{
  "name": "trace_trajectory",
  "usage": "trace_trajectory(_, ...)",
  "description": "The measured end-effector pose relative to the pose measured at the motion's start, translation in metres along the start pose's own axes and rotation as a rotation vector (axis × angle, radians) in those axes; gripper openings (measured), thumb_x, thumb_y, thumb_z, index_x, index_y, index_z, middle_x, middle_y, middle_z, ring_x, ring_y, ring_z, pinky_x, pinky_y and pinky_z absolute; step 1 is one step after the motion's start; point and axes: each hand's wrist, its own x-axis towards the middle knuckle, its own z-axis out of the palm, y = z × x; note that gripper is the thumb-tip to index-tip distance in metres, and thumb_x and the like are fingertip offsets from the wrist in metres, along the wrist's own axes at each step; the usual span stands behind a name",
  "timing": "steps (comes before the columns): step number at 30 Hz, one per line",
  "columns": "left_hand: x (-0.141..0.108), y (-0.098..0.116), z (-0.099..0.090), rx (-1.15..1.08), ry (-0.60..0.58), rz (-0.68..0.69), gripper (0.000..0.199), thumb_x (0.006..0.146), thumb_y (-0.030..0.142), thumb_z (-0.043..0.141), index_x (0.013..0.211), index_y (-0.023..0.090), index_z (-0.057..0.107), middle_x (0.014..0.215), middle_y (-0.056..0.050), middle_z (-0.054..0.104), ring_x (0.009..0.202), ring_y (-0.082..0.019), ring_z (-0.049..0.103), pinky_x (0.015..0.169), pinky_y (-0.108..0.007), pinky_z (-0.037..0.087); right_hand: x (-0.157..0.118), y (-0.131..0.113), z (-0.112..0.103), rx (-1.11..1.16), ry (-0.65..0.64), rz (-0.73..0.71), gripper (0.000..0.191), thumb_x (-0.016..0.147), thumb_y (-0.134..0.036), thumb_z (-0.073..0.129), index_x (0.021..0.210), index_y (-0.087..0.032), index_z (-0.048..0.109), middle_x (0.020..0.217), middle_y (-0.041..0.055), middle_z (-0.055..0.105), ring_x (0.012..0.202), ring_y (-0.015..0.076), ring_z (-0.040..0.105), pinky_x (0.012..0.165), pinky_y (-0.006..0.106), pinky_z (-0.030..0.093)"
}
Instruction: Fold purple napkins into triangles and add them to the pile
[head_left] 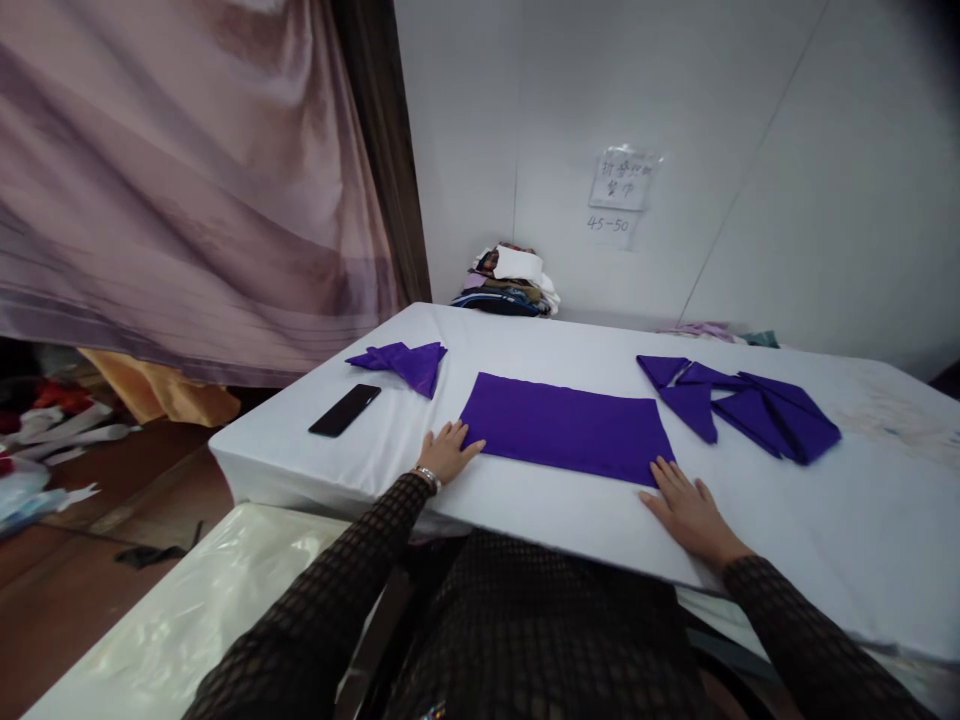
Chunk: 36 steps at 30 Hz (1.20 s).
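Note:
A purple cloth napkin (566, 425), folded into a long flat rectangle, lies on the white-covered table (525, 340) right in front of me. My left hand (448, 453) rests at its near left corner, fingers stretched out and the fingertips touching the edge. At the opposite near corner, my right hand (688, 505) lies flat with its fingers spread on the cloth and the tabletop. Neither hand grips the fabric. Both sleeves are black mesh, and a bracelet (429, 478) circles the left wrist.
Left of the napkin are a black phone (345, 410) and a folded purple cloth (405, 366). Several folded purple pieces (780, 415) lie to the right. Behind the table sits a clothes pile (510, 280). A plastic-wrapped surface (202, 600) is at lower left; a curtain (187, 180) hangs above.

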Motion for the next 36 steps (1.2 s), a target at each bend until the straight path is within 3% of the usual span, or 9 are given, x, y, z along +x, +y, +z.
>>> trace_trajectory(4,0.013,0.003,-0.011,-0.043,0.031,-0.021,0.069,0.088,0.062,0.026,0.141,0.019,0.033,0.151,-0.010,0.025,0.140,-0.028,0.016,0.109,-0.054,0.017,0.007,0.003,-0.013,0.054,-0.106,0.024,0.065,0.089,-0.052,0.025,0.141,-0.014,0.036,0.148,0.0120,0.031,0.138,0.0280,0.024,0.106,0.055,0.024)
trace_trajectory(8,0.039,0.014,-0.018,0.002,0.044,0.034,0.069,0.087,0.062,0.028,0.141,0.020,0.033,0.152,-0.010,0.024,0.141,-0.028,0.015,0.109,-0.056,0.015,0.028,-0.011,-0.036,0.134,-0.085,-0.036,0.066,0.089,-0.057,0.025,0.142,-0.018,0.034,0.149,0.0107,0.029,0.138,0.0282,0.021,0.108,0.055,0.020)
trace_trajectory(11,0.067,0.024,-0.017,0.031,0.057,0.093,0.070,0.087,0.063,0.028,0.141,0.019,0.032,0.152,-0.011,0.023,0.140,-0.028,0.015,0.109,-0.057,0.013,0.058,-0.045,-0.053,0.197,-0.086,-0.135,0.071,0.089,-0.062,0.025,0.143,-0.017,0.032,0.150,0.0103,0.026,0.139,0.0266,0.018,0.110,0.051,0.017)
trace_trajectory(15,0.103,0.030,-0.007,0.063,0.052,0.107,0.070,0.087,0.064,0.026,0.142,0.020,0.031,0.153,-0.010,0.020,0.141,-0.027,0.014,0.110,-0.055,0.012,0.110,-0.109,-0.064,0.247,-0.115,-0.317,0.077,0.087,-0.065,0.024,0.145,-0.014,0.028,0.151,0.0123,0.023,0.140,0.0264,0.016,0.111,0.050,0.013)
trace_trajectory(19,0.119,0.025,0.007,0.090,0.044,0.082,0.073,0.087,0.065,0.023,0.143,0.019,0.029,0.153,-0.010,0.020,0.141,-0.027,0.014,0.111,-0.053,0.012,0.161,-0.164,-0.054,0.280,-0.149,-0.391,0.078,0.088,-0.065,0.022,0.144,-0.011,0.026,0.152,0.0160,0.020,0.140,0.0283,0.015,0.110,0.052,0.013)
trace_trajectory(23,0.120,0.021,0.014,0.109,0.071,0.100,0.073,0.087,0.064,0.021,0.143,0.018,0.029,0.152,-0.010,0.022,0.140,-0.026,0.016,0.111,-0.053,0.014,0.194,-0.185,-0.033,0.278,-0.188,-0.386,0.080,0.089,-0.065,0.018,0.143,-0.007,0.027,0.152,0.0177,0.019,0.140,0.0296,0.014,0.109,0.053,0.012)
trace_trajectory(25,0.119,0.021,0.014,0.113,0.073,0.100,0.073,0.087,0.064,0.021,0.143,0.018,0.029,0.152,-0.010,0.023,0.140,-0.027,0.017,0.111,-0.053,0.014,0.203,-0.179,-0.025,0.273,-0.180,-0.381,0.079,0.089,-0.064,0.017,0.143,-0.008,0.027,0.152,0.0167,0.019,0.140,0.0286,0.013,0.110,0.052,0.010)
trace_trajectory(28,0.119,0.021,0.012,0.120,0.070,0.097,0.073,0.087,0.064,0.021,0.143,0.019,0.029,0.152,-0.010,0.023,0.140,-0.027,0.016,0.110,-0.053,0.015,0.207,-0.148,-0.018,0.258,-0.140,-0.334,0.077,0.089,-0.064,0.017,0.143,-0.011,0.027,0.152,0.0144,0.019,0.140,0.0269,0.012,0.110,0.051,0.008)
trace_trajectory(36,0.123,0.020,0.013,0.150,0.075,0.093,0.070,0.088,0.061,0.022,0.144,0.019,0.029,0.152,-0.009,0.023,0.140,-0.028,0.017,0.110,-0.053,0.017,0.186,-0.009,-0.013,0.123,-0.079,0.043,0.070,0.092,-0.059,0.019,0.142,-0.012,0.029,0.152,0.0141,0.022,0.140,0.0266,0.016,0.109,0.049,0.014)
